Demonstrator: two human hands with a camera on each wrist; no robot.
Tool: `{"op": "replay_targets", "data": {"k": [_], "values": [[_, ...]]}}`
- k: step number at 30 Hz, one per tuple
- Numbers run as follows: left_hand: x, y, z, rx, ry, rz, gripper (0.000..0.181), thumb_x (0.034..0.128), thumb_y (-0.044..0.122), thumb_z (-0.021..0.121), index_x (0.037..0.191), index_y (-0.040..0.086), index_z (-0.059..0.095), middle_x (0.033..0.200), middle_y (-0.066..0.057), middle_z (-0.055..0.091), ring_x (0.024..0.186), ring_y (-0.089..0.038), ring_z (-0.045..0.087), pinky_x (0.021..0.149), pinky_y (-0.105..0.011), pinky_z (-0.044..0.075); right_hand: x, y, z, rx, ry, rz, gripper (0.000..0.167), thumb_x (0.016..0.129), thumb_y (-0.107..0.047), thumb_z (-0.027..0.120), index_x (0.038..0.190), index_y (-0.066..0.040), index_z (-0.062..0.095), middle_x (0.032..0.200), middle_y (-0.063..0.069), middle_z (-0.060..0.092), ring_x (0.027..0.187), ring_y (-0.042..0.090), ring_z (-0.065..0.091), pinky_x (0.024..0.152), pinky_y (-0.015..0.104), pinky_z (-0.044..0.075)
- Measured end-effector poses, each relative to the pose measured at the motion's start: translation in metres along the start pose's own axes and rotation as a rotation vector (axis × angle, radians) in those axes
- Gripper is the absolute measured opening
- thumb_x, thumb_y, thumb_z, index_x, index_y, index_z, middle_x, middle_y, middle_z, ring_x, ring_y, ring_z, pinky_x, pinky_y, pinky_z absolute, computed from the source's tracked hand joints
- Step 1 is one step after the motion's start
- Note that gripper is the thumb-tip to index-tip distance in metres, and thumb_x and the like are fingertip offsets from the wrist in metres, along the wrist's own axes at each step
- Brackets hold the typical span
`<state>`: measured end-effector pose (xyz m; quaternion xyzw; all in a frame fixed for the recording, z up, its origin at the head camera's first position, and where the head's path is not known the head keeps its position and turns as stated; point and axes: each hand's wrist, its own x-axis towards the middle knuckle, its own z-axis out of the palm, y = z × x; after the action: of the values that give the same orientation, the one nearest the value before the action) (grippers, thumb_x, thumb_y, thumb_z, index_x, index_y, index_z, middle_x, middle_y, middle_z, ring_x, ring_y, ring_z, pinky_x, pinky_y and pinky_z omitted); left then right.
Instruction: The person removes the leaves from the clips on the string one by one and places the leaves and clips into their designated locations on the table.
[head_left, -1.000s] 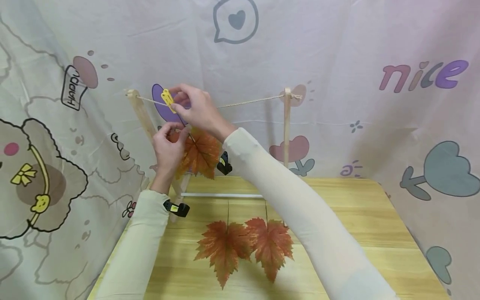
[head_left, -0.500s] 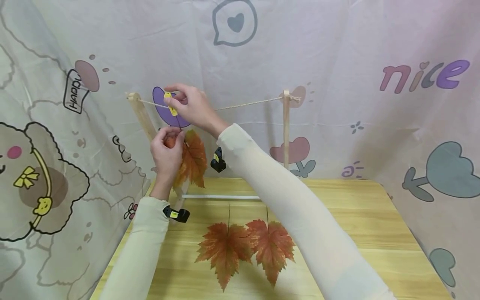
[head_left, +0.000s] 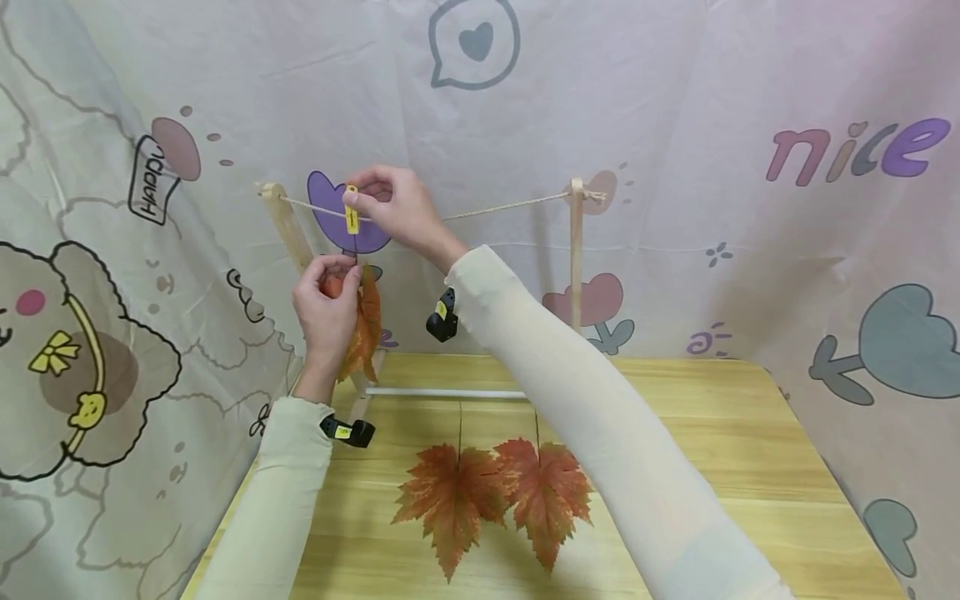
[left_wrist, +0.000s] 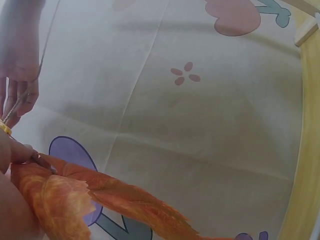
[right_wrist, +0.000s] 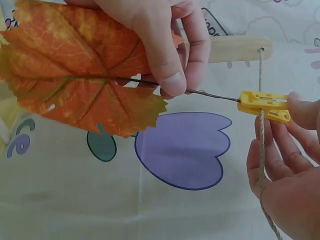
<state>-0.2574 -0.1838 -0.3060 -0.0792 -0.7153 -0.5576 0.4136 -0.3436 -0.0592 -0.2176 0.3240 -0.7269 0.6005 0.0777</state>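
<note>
My left hand (head_left: 324,304) pinches the dark stem (right_wrist: 212,94) of an orange maple leaf (right_wrist: 85,70) between thumb and fingers. Above it, my right hand (head_left: 405,208) holds a yellow clothespin (right_wrist: 265,103) by its handle end. In the right wrist view the clothespin sits across the rope (right_wrist: 261,160), and the stem's tip meets its front end; whether the stem is gripped there I cannot tell. From the head view the leaf (head_left: 363,329) is seen nearly edge-on, partly behind my left hand.
Two wooden posts (head_left: 576,250) carry the rope, joined low down by a white rod (head_left: 442,392). Two red maple leaves (head_left: 452,492) (head_left: 543,492) hang or lie stem-up over the wooden table (head_left: 735,467). A printed cloth (head_left: 660,75) surrounds the table.
The clothespin has tipped from slanted to upright and shifted slightly right. My left hand has lowered a little to the left, and the leaf has turned from face-on to edge-on.
</note>
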Motion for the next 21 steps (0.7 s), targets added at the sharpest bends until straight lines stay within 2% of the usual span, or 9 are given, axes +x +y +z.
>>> {"op": "replay_targets", "data": {"k": [3,9,15,21], "values": [[-0.0009,0.0013,-0.0019,-0.003,-0.008,0.0,0.015,0.0931,-0.008,0.067,0.103,-0.02,0.065,0.096,-0.035,0.065,0.079,-0.016,0.056,0.067,-0.019,0.041,-0.0013,-0.0011,0.0006,0.061,0.034,0.037,0.016,0.096,-0.008,0.072,0.109,0.002,0.073,0.098,0.01,0.074,0.091,0.019,0.07,0.08,0.022,0.055],[-0.0023,0.0047,-0.0036,0.009,-0.044,0.001,0.015,0.0927,-0.008,0.069,0.102,-0.02,0.065,0.095,-0.033,0.066,0.076,-0.013,0.054,0.065,-0.019,0.039,-0.0043,-0.0034,-0.0012,0.259,0.119,0.126,0.009,0.094,-0.002,0.073,0.102,0.003,0.073,0.088,0.01,0.071,0.093,0.033,0.071,0.083,0.034,0.059],[-0.0061,0.0062,-0.0075,0.025,-0.063,-0.043,0.014,0.0907,-0.011,0.069,0.101,-0.02,0.066,0.092,-0.034,0.066,0.071,-0.011,0.052,0.061,-0.017,0.038,-0.0041,-0.0007,-0.0007,0.382,0.245,0.181,0.009,0.096,-0.002,0.071,0.102,0.003,0.073,0.081,0.007,0.069,0.095,0.037,0.068,0.075,0.028,0.059],[-0.0077,0.0047,-0.0105,0.025,-0.076,-0.046,0.013,0.0915,-0.009,0.069,0.101,-0.018,0.067,0.092,-0.032,0.066,0.069,-0.008,0.05,0.059,-0.016,0.037,-0.0042,0.0025,-0.0025,0.489,0.336,0.167,0.01,0.097,-0.003,0.07,0.104,0.003,0.072,0.08,0.003,0.067,0.087,0.031,0.067,0.068,0.025,0.052]]}}
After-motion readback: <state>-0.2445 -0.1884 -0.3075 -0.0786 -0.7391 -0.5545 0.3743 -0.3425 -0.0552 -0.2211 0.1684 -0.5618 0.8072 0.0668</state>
